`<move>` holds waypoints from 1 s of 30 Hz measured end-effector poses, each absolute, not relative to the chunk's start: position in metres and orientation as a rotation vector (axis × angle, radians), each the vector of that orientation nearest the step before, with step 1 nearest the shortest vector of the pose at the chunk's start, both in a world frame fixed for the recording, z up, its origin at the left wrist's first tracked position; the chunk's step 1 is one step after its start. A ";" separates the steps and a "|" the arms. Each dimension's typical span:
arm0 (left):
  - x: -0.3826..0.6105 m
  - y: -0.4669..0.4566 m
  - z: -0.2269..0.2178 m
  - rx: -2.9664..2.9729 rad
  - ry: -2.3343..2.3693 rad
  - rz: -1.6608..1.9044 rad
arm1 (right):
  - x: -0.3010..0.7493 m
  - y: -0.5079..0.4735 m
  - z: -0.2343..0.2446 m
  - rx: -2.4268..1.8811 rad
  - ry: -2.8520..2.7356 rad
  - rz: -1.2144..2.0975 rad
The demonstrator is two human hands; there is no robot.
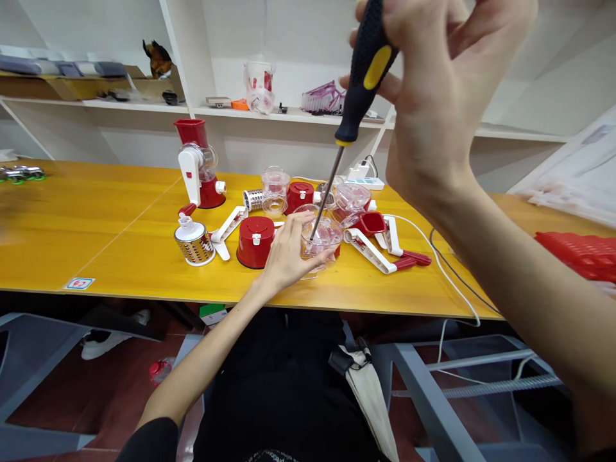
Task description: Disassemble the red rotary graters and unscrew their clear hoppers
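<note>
Raised high at the right, my right hand (433, 96) is closed round the black and yellow handle of a screwdriver (363, 77). Its thin shaft slants down to the left, and the tip meets or sits inside a clear plastic housing (327, 236). My left hand (291, 250) grips that housing on the table, with thumb and fingers around its side. Just left of this hand stands a red suction base (256, 242). Whether a screw lies under the tip cannot be made out.
An assembled red and white rotary grater (197, 167) stands at the back left. Near it are a grater drum (195, 242) and a white crank handle (230, 228). More cranks (373, 250), clear housings (275, 186) and a red base (299, 196) surround my hands. A white cable (433, 247) crosses the right side.
</note>
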State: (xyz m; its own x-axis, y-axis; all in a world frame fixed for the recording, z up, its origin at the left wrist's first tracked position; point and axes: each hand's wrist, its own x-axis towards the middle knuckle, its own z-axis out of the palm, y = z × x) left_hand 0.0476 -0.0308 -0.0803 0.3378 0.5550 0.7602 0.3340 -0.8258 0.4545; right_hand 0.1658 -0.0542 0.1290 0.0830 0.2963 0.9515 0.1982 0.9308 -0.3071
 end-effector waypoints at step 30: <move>0.047 -0.031 -0.080 2.380 0.790 1.505 | 0.162 -0.057 0.134 -0.502 -1.487 0.098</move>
